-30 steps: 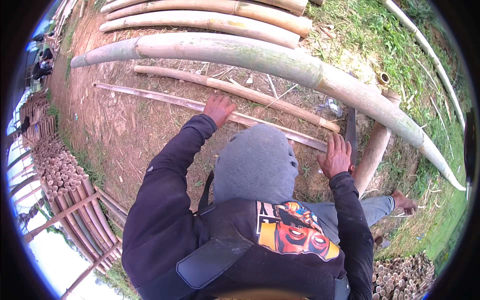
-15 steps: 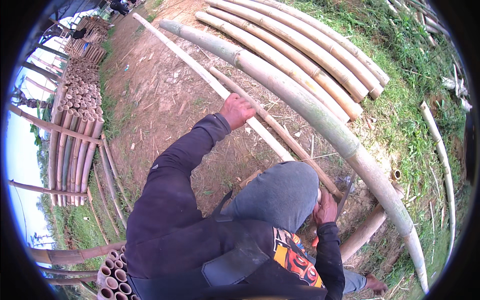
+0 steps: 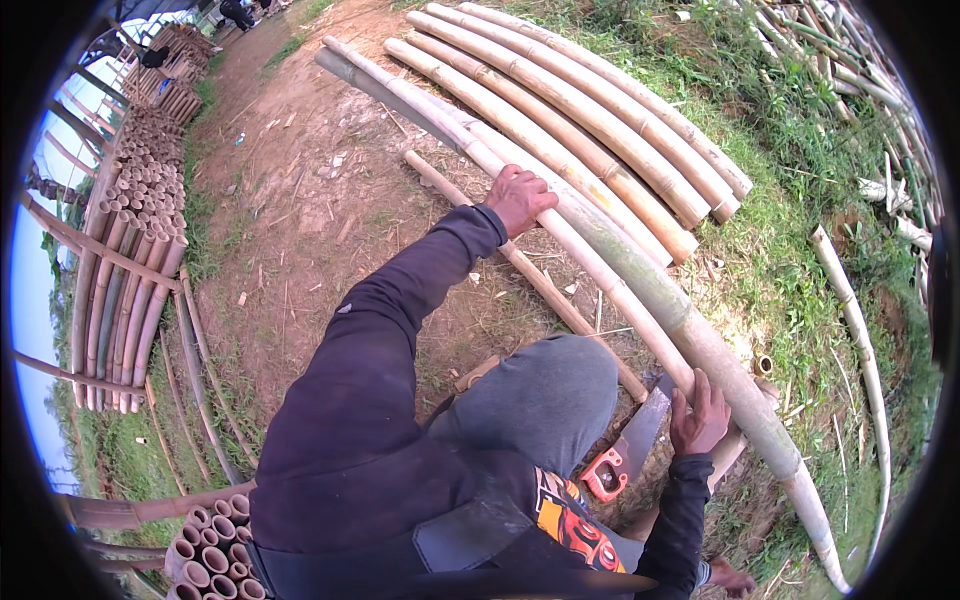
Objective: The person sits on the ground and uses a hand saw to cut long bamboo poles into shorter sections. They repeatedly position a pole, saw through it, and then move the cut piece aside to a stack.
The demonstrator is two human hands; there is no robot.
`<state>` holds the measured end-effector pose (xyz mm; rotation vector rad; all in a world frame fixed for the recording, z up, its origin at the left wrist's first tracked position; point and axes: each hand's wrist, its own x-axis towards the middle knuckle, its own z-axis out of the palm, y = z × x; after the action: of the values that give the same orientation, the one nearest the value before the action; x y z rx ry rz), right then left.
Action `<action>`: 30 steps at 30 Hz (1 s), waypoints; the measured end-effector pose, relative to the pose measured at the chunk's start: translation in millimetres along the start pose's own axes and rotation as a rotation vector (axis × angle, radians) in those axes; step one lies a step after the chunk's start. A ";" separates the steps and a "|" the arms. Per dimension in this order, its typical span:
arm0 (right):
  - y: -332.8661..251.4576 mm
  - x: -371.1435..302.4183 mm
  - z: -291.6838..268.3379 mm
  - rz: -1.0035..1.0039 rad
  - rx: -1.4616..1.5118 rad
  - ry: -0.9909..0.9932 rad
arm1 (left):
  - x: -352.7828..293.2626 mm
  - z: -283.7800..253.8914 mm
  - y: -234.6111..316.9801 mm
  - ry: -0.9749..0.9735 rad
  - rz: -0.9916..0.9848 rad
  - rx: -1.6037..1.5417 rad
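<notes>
Left hand point(image 3: 518, 197) curled over a split bamboo strip point(image 3: 600, 275), pinning it down at approx 12 o'clock; right hand point(image 3: 700, 415) wrapped round the same strip at 3 o'clock, steadying it vs the thick bamboo pole point(image 3: 720, 355) alongside; handsaw point(image 3: 628, 445) rests just beside the right hand, w/ orange handle toward the body.

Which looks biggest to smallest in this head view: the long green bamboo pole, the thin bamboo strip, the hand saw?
1. Long green bamboo pole, both hands on it.
2. Thin bamboo strip.
3. Hand saw, partly hidden, clearly smallest.
</notes>
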<state>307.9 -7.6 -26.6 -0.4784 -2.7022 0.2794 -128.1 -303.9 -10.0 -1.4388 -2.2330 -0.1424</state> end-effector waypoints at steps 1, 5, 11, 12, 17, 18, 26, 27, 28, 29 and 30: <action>2.6 4.3 -0.5 0.011 -0.001 -0.012 | 1.2 1.5 0.6 0.007 -0.004 -0.009; 10.3 26.0 -0.8 0.005 0.009 0.010 | 10.9 2.4 -5.5 0.034 -0.044 -0.011; 20.2 59.4 2.1 -0.016 0.048 0.029 | 30.8 3.2 -20.8 0.014 -0.088 -0.066; 21.5 63.2 3.7 -0.023 0.057 0.029 | 33.6 3.6 -22.8 0.007 -0.082 -0.078; 26.2 76.2 14.1 -0.036 0.059 0.039 | 44.0 2.1 -29.9 -0.066 -0.066 -0.095; 26.5 78.4 16.0 -0.038 0.064 0.053 | 45.8 1.1 -31.0 -0.083 -0.069 -0.102; 24.8 98.1 25.1 -0.029 0.101 0.006 | 51.0 -6.8 -36.2 -0.197 -0.102 -0.069; 25.6 100.5 25.5 0.004 0.112 -0.005 | 51.1 -8.3 -35.5 -0.196 -0.106 -0.071; 26.7 101.3 25.2 -0.033 0.123 -0.003 | 51.0 -10.6 -34.1 -0.196 -0.109 -0.076; 28.2 102.3 25.4 -0.043 0.138 0.001 | 52.0 -12.2 -29.8 -0.222 -0.116 -0.085; 29.4 102.3 25.1 0.008 0.141 -0.016 | 54.0 -14.3 -25.3 -0.188 -0.109 -0.084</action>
<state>217.4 53.7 -22.9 -0.4465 -2.6734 0.4748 -163.7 -275.0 30.7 -1.4257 -2.4865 -0.1437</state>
